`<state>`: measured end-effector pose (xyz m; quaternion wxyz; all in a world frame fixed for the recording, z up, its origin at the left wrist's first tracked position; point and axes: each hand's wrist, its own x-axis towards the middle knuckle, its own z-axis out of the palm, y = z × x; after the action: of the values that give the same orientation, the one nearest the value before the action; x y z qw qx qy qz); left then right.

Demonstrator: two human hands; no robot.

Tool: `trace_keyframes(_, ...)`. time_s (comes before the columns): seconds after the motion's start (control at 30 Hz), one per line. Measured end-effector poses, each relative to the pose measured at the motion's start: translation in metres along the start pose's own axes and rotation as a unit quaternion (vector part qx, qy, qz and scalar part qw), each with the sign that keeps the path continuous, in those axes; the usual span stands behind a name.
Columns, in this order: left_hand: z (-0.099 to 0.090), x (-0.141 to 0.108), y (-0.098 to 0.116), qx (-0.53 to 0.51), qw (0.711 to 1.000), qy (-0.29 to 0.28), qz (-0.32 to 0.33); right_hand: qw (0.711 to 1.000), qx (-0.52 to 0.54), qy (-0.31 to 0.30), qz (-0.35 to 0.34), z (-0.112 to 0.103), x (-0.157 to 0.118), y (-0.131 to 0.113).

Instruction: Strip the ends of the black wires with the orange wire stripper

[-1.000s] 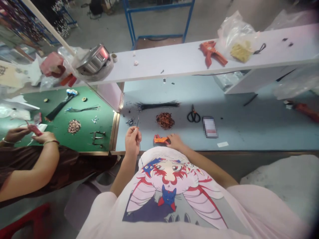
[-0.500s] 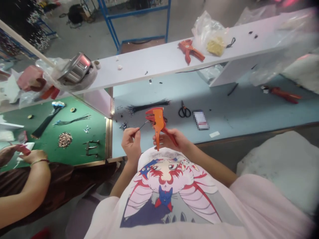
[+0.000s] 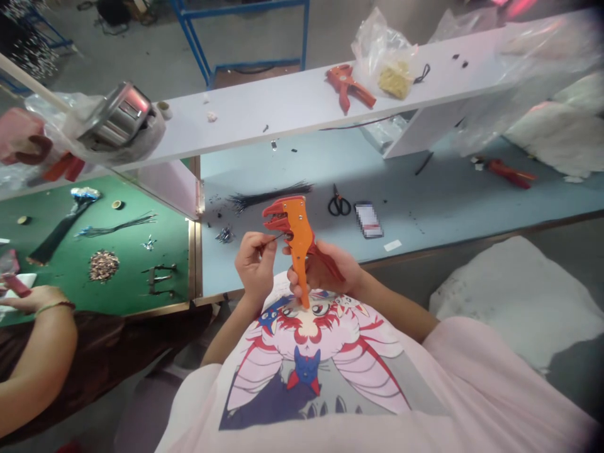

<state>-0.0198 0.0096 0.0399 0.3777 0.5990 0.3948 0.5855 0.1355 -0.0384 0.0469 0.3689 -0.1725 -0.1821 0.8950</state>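
Note:
Between thumb and fingers my left hand [image 3: 256, 261] pinches a thin dark wire [image 3: 278, 237]. The wire's far end reaches the red jaw side of an orange and red wire stripper [image 3: 299, 229]; whether it sits inside the jaws I cannot tell. My right hand [image 3: 330, 267] is wrapped round the stripper's handles, holding it upright in front of my shirt. Behind the tool, a bundle of black wires [image 3: 271, 196] lies on the blue-grey bench. Small dark and silvery pieces [image 3: 225, 234] are piled to the left of it.
Black scissors [image 3: 338, 202] and a phone [image 3: 369, 220] lie right of the tool. Another red stripper [image 3: 349, 88] rests on the white shelf [image 3: 236, 126] crossing behind. Red-handled pliers [image 3: 509, 173] are far right. At left, a co-worker's hand [image 3: 40, 299] is over a green bench [image 3: 132, 283].
My left hand has brought the wire closer to the stripper, its end now by the jaws. The stripper's handle has swung lower, and my right fingers have closed round it. The whole view has shifted.

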Motion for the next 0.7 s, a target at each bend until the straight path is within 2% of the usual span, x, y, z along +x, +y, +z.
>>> trace_keyframes(0.13,0.001,-0.002,-0.002,-0.071,0.996,-0.05,-0.024,1.0,0.001,-0.003,0.012,0.004,-0.001,-0.001)
trace_keyframes(0.3,0.002,-0.005,-0.008,-0.109,0.989,-0.097,-0.021,0.999,0.019,-0.049,-0.002,-0.001,-0.003,0.003)
trace_keyframes(0.7,0.002,-0.006,-0.011,-0.124,0.985,-0.118,-0.021,0.998,0.012,-0.057,-0.007,-0.006,-0.006,0.004)
